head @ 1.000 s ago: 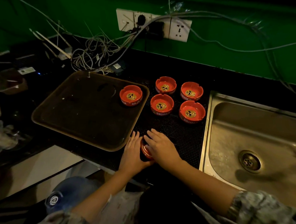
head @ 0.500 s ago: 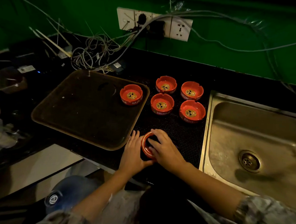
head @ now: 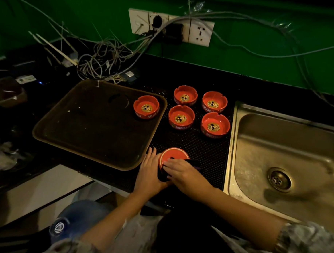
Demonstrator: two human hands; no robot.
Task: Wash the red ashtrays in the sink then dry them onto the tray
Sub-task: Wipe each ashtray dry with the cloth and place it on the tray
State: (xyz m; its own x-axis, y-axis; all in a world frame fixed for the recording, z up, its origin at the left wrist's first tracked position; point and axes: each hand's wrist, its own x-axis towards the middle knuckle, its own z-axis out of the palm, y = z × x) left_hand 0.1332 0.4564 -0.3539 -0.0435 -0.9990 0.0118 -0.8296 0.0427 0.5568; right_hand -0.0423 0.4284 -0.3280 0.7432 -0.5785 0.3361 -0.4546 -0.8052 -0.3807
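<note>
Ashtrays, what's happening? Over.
Left hand holds ashtray bottom-up. Right hand wipes it with cloth. One on tray, four on mat. Nothing blocking.

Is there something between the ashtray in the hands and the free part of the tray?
Nothing visible. The held ashtray is beside the tray, at its near right corner. The only ashtray on the tray sits in the far right corner.
</note>
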